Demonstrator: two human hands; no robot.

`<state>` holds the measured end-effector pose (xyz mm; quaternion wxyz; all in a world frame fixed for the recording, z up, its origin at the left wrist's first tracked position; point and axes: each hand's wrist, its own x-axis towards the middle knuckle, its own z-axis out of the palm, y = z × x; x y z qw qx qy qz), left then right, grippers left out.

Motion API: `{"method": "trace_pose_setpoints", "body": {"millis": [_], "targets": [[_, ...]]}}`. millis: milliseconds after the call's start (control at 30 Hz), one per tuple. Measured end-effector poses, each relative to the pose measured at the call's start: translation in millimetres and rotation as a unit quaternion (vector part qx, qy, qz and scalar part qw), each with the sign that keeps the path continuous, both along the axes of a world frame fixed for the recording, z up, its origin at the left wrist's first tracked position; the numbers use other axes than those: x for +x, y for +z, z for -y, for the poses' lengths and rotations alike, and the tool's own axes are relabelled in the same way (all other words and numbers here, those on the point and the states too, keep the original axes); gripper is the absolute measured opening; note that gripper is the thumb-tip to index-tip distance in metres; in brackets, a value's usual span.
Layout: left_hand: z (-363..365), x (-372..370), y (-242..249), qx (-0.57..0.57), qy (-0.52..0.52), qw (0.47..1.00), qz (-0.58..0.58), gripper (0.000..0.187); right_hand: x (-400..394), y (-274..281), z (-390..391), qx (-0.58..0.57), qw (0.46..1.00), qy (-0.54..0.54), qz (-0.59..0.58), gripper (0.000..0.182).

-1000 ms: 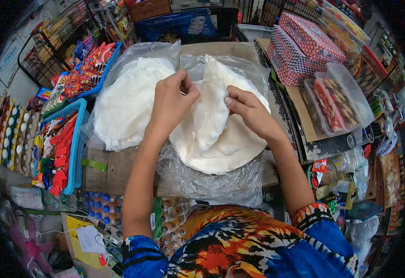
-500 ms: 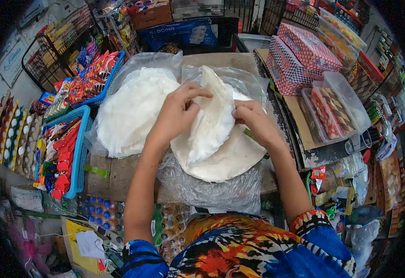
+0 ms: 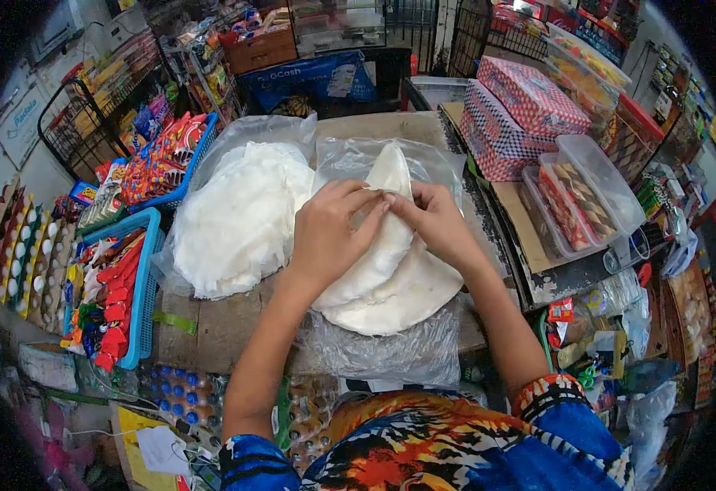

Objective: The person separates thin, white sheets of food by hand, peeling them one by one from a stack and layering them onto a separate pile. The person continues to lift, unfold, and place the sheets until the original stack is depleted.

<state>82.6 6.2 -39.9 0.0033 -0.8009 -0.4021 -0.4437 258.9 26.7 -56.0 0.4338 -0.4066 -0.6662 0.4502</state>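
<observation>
Fingers curled inward, a person's left hand [image 3: 329, 233] pinches the edge of a thin, off-white, folded sheet [image 3: 372, 274] between thumb and fingertips above a worn wooden tabletop [image 3: 211, 327]. At its side, the right hand [image 3: 436, 229] is partly closed, thumb and index finger grasping the same edge, the fingertips of both hands nearly meeting over the sheet's upper middle. Half a second earlier, the left hand was raised with its fingers parted and the right gripped the far edge; now the two have come together, and the fold between them looks narrower.

At left, a pile of white, ragged-edged, roughly round sheets [image 3: 239, 221] lies on clear, crinkled plastic [image 3: 272, 127], its layers uneven along the rim. At center, the folded sheet tapers to a blunt point beyond the hands and widens toward the wearer, resting over a smooth, pale sheet with a curved edge [image 3: 399, 311]. Wrinkled, transparent plastic film [image 3: 423, 352] spreads beneath them. At right stand stiff, red-and-white checked boxes [image 3: 534, 94], with a clear, rigid plastic container [image 3: 599, 184] nearer the wearer.
</observation>
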Motion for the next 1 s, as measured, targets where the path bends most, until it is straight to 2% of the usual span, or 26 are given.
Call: {"method": "trace_pose_setpoints", "body": {"millis": [33,167,267,333,400,433,500,600,667,733,767,833,867,933,967,1000], "targets": [[0.0,0.5,0.7,0.019,0.002,1.0,0.01,0.016,-0.6,-2.2,-0.7,0.015,0.999,0.002,-0.042,0.029],[2.1,5.1,3.4,0.048,-0.008,0.998,0.049,0.01,0.9,-0.2,3.0,0.009,0.997,0.002,-0.075,0.028],[-2.6,3.0,-3.7,-0.014,-0.007,0.994,0.105,0.009,2.1,6.1,7.5,0.013,0.999,0.007,-0.05,0.028],[-12.2,-14.1,-3.7,0.003,0.076,0.992,0.102,0.014,6.7,6.1,7.3,0.017,0.999,-0.035,-0.02,0.028],[-22.7,-41.7,4.6,-0.05,0.105,0.967,0.225,0.017,17.2,7.5,3.8,-0.011,0.998,-0.042,-0.049,0.028],[-26.0,-53.3,5.1,-0.052,0.108,0.967,0.224,0.017,19.8,7.8,3.1,-0.036,0.995,-0.052,-0.079,0.029],[-33.1,-66.0,4.7,-0.21,0.063,0.922,0.319,0.019,20.3,8.7,4.1,-0.054,0.995,-0.045,-0.066,0.029],[-35.4,-57.9,-5.0,-0.245,0.014,0.932,0.266,0.019,21.5,7.2,7.1,-0.07,0.997,-0.034,-0.028,0.028],[-36.7,-52.5,-9.8,-0.269,-0.007,0.923,0.274,0.021,22.0,14.6,13.1,-0.064,0.998,0.007,0.002,0.028],[-35.4,-46.1,-12.4,-0.271,-0.085,0.895,0.345,0.029,22.8,10.8,12.0,-0.069,0.997,0.021,-0.003,0.029],[-37.0,-45.8,-14.7,-0.272,-0.085,0.894,0.345,0.029,22.7,8.3,10.9,-0.071,0.997,0.036,-0.009,0.03],[-40.8,-44.0,-15.0,-0.393,-0.236,0.727,0.511,0.034,21.5,-0.4,7.9,-0.051,0.997,0.051,0.025,0.03],[-41.1,-42.9,-15.8,-0.393,-0.237,0.728,0.509,0.034,21.1,-3.0,7.5,-0.031,0.996,0.065,0.06,0.03],[-31.2,-31.2,-5.0,-0.464,-0.259,0.613,0.584,0.037,15.6,11.6,16.7,-0.057,0.995,0.072,0.046,0.032],[-26.4,-25.3,-0.1,-0.465,-0.259,0.613,0.584,0.037,11.5,16.6,19.8,-0.083,0.993,0.081,0.034,0.034],[-21.1,-19.5,4.3,-0.48,-0.221,0.652,0.543,0.038,6.9,15.3,19.3,-0.084,0.993,0.081,0.034,0.034]]}}
